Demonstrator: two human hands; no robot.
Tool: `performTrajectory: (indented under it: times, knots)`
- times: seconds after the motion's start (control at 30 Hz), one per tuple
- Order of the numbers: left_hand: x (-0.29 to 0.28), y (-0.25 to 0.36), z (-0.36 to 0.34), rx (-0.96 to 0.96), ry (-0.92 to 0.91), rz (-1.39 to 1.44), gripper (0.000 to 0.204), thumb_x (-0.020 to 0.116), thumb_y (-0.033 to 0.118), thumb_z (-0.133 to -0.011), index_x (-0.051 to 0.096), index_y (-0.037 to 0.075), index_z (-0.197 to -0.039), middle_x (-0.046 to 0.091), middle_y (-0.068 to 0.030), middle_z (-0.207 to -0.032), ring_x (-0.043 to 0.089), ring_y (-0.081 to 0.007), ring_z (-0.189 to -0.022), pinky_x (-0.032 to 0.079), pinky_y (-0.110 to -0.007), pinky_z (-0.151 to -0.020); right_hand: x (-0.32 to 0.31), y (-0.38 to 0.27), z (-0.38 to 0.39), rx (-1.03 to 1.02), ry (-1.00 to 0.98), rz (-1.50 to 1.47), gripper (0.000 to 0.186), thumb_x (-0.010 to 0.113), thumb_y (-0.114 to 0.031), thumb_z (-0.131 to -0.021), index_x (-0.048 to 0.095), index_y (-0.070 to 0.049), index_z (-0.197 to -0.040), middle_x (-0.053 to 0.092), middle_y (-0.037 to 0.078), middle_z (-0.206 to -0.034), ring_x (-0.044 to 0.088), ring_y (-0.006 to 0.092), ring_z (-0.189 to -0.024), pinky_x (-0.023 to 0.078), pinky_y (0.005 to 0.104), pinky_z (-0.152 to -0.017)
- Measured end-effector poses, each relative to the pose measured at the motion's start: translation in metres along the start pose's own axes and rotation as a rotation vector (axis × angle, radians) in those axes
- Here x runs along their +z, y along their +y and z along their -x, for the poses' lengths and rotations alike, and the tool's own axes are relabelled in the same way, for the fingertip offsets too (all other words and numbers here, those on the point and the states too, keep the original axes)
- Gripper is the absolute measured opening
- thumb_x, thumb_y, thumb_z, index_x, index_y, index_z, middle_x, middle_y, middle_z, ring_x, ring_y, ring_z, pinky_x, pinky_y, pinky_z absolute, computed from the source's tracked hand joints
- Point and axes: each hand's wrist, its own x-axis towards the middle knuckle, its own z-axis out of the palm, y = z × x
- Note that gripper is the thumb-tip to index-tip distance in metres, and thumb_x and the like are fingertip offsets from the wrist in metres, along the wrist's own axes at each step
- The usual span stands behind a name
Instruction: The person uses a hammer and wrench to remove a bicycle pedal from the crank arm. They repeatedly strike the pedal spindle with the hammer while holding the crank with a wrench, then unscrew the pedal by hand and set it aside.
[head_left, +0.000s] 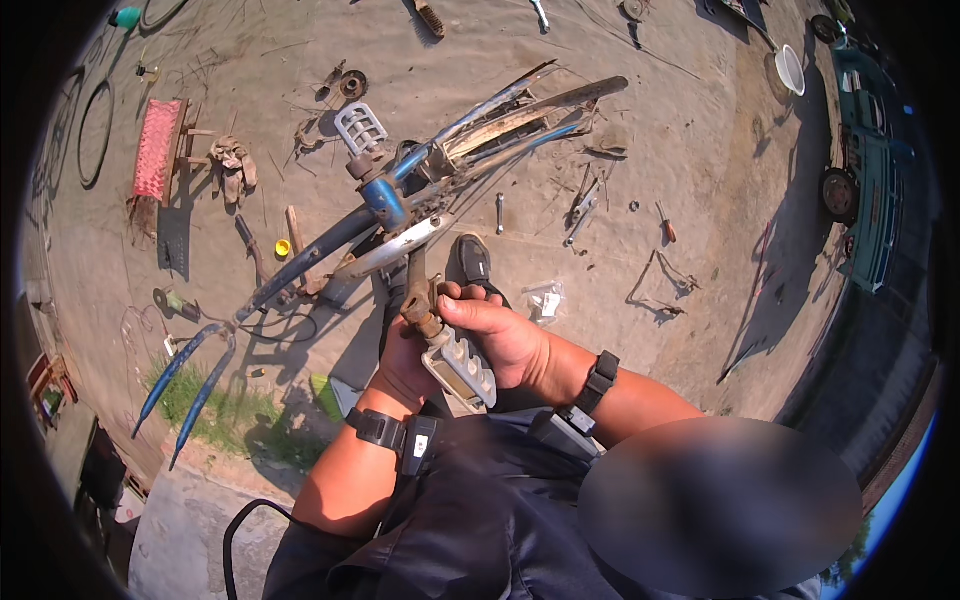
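A blue, rusty bicycle frame (330,234) lies tilted in front of me, its fork (183,385) toward the lower left. A crank arm (417,272) reaches from it toward me and carries a grey metal pedal (462,374). My right hand (508,340) is closed at the crank's pedal end, thumb on top and fingers curled behind. My left hand (398,362) wraps the same end from the left, most of its fingers hidden behind the crank and pedal. A second pedal (361,129) stands up on the frame's far side. A white chain guard (395,246) lies along it.
Tools and parts lie scattered on the ground: a wrench (500,213), a screwdriver (667,224), a brush (429,18), a yellow cap (283,247) and a plastic bag (545,300). A red woven stool (158,150) stands left; a green vehicle (872,170) is at right. My shoe (474,260) is beside the crank.
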Motion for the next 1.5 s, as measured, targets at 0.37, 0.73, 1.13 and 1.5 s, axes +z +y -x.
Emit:
performTrajectory:
  times: [0.37,0.73,1.13,1.5]
  knots:
    - [0.019,0.016,-0.001,-0.228,0.382,-0.225,0.043,0.052,0.051,-0.104,0.051,0.014,-0.084,0.056,-0.0083,-0.086,0.062,-0.0309,-0.095,0.051,-0.045,-0.091,-0.011,0.026,-0.015,-0.019,-0.230,-0.059,0.040,0.070,-0.036,-0.100,0.059,-0.008,-0.127,0.070,0.009,-0.114,0.068,0.0211,-0.107,0.056,0.0374,-0.096]
    - [0.009,0.005,0.005,-0.161,0.201,-0.519,0.036,0.048,0.042,-0.107,0.058,0.008,-0.100,0.059,-0.0086,-0.089,0.062,-0.0254,-0.093,0.051,-0.038,-0.090,0.033,0.012,0.009,-0.389,0.012,0.895,0.028,0.071,-0.026,-0.101,0.062,-0.003,-0.114,0.064,0.004,-0.117,0.059,0.0134,-0.107,0.047,0.0310,-0.095]
    - [0.101,0.034,0.077,0.834,0.253,-1.816,0.040,0.077,0.024,-0.093,0.058,0.000,-0.119,0.062,-0.0162,-0.113,0.063,-0.0255,-0.101,0.053,-0.036,-0.083,0.069,-0.002,0.034,-0.613,0.401,1.594,0.031,0.081,-0.027,-0.091,0.066,-0.002,-0.102,0.066,0.006,-0.078,0.062,0.0163,-0.069,0.047,0.0312,-0.060]
    - [0.161,-0.014,-0.011,0.895,-0.052,-1.866,0.024,0.079,0.020,-0.088,0.062,0.004,-0.091,0.064,-0.0101,-0.077,0.065,-0.0337,-0.071,0.050,-0.042,-0.064,0.055,0.004,0.038,-0.664,0.201,1.464,0.029,0.077,-0.020,-0.092,0.067,-0.004,-0.114,0.068,0.007,-0.087,0.065,0.0198,-0.075,0.051,0.0324,-0.067]
